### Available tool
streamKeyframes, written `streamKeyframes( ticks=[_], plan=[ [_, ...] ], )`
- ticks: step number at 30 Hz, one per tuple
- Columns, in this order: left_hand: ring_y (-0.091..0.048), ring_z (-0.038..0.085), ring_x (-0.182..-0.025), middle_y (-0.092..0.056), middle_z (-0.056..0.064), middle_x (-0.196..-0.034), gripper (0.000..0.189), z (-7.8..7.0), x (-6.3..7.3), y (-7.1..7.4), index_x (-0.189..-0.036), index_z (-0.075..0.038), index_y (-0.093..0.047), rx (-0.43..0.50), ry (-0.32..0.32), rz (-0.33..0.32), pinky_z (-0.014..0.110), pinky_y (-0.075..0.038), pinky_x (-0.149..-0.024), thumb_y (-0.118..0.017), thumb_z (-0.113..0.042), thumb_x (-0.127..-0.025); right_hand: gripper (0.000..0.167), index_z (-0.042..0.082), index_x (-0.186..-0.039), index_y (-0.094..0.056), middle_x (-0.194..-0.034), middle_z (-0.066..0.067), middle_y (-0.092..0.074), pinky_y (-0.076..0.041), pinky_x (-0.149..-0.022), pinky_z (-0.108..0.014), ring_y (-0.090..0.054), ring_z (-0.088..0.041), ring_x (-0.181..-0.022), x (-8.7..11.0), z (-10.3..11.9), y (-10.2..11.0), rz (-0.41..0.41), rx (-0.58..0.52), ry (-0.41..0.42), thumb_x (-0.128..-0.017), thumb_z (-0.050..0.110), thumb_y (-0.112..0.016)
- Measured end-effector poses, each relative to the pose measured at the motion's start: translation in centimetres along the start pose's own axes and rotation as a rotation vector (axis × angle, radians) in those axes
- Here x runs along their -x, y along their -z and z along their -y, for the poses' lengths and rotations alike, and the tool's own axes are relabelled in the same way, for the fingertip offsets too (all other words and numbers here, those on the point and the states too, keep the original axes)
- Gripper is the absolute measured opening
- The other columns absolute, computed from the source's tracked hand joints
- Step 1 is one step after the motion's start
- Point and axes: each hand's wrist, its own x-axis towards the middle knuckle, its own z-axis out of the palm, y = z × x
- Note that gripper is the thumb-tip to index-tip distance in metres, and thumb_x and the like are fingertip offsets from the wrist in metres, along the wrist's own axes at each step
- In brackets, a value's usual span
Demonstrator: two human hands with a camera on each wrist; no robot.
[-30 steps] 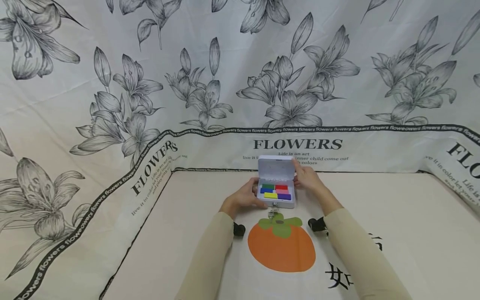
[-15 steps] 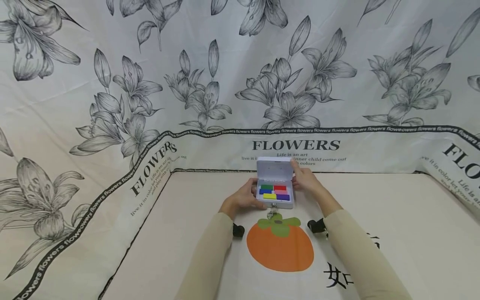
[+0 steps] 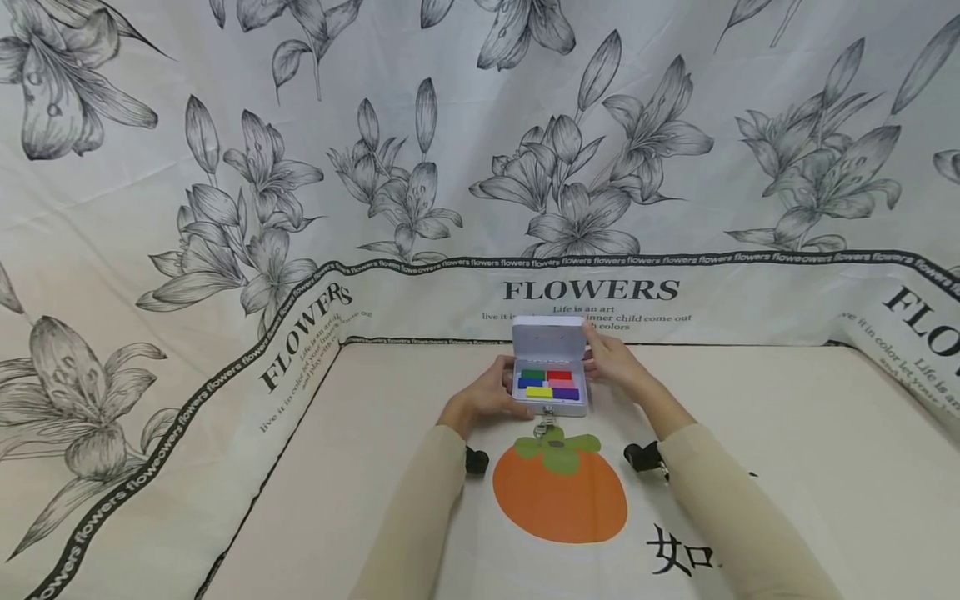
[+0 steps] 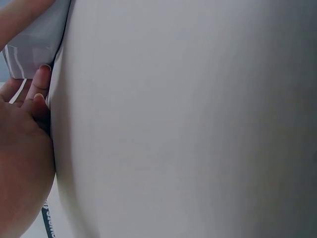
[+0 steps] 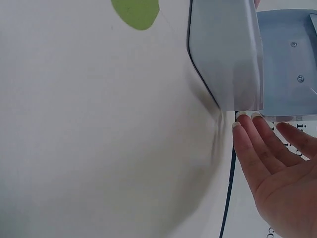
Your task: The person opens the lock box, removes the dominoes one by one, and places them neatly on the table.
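A small white lockbox (image 3: 551, 408) with its lid (image 3: 549, 340) raised sits on the table in the head view. Inside it lie several coloured blocks (image 3: 550, 384), among them green, red, blue, pink, yellow and purple. Keys (image 3: 543, 427) hang at the lock on its front. My left hand (image 3: 487, 396) grips the box's left side, thumb toward the front and fingers toward the back corner. Along the right edge of the lid, my right hand (image 3: 613, 358) rests with extended fingers (image 5: 257, 144); their tips meet the back corner of the box.
The pale tabletop (image 3: 360, 467) bears a printed orange persimmon (image 3: 558, 500) in front of the box and black characters (image 3: 675, 550) nearer the right arm. A white floral curtain (image 3: 420, 292) rises close behind the box. Dark wrist devices (image 3: 642, 456) sit under both wrists.
My right forearm has shifted slightly outward to the right, while the fingers stay at the lid. Box, blocks and left hand hold their places; the head view has drifted slightly.
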Motion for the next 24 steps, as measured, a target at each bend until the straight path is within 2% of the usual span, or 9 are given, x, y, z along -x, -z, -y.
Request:
streamKeyframes(
  ticks=[8,16,20,24],
  plan=[
    [-0.055,0.021,-0.102,-0.060,0.008,-0.111,0.102,-0.1,0.0,0.2,-0.150,-0.018,-0.034,-0.003,0.003,0.011,0.040,-0.041,-0.102,-0.095,-0.008,-0.069,0.083,-0.007,-0.147,-0.044,-0.136,-0.029,-0.056,-0.052,-0.095,-0.047,-0.062,-0.038,-0.113,1.1,0.3,0.6,-0.023,0.167,0.068,-0.106,0.063,-0.029],
    [-0.056,0.020,-0.100,-0.061,0.008,-0.110,0.103,-0.1,-0.2,0.5,-0.150,-0.018,-0.033,0.010,-0.003,0.042,0.039,-0.041,-0.100,-0.095,-0.007,-0.068,0.057,-0.010,-0.142,-0.049,-0.136,-0.031,-0.057,-0.049,-0.098,-0.055,-0.060,-0.043,-0.118,3.1,1.2,0.6,-0.049,0.311,0.175,-0.108,0.036,-0.047],
    [-0.057,0.020,-0.096,-0.062,0.009,-0.109,0.103,-0.1,-0.1,0.6,-0.152,-0.018,-0.032,0.026,0.005,0.047,0.036,-0.044,-0.094,-0.094,-0.008,-0.070,0.052,-0.010,-0.140,-0.051,-0.134,-0.030,-0.059,-0.050,-0.097,-0.055,-0.060,-0.044,-0.118,3.9,1.2,0.3,-0.027,0.340,0.206,-0.106,0.029,-0.054],
    [-0.059,0.019,-0.095,-0.064,0.008,-0.109,0.103,0.0,-0.1,0.6,-0.153,-0.016,-0.031,0.048,0.011,0.051,0.035,-0.045,-0.093,-0.093,-0.009,-0.071,0.049,-0.010,-0.136,-0.055,-0.128,-0.027,-0.063,-0.052,-0.094,-0.053,-0.063,-0.040,-0.112,4.5,1.0,0.0,0.020,0.360,0.229,-0.103,0.026,-0.058]
  ],
)
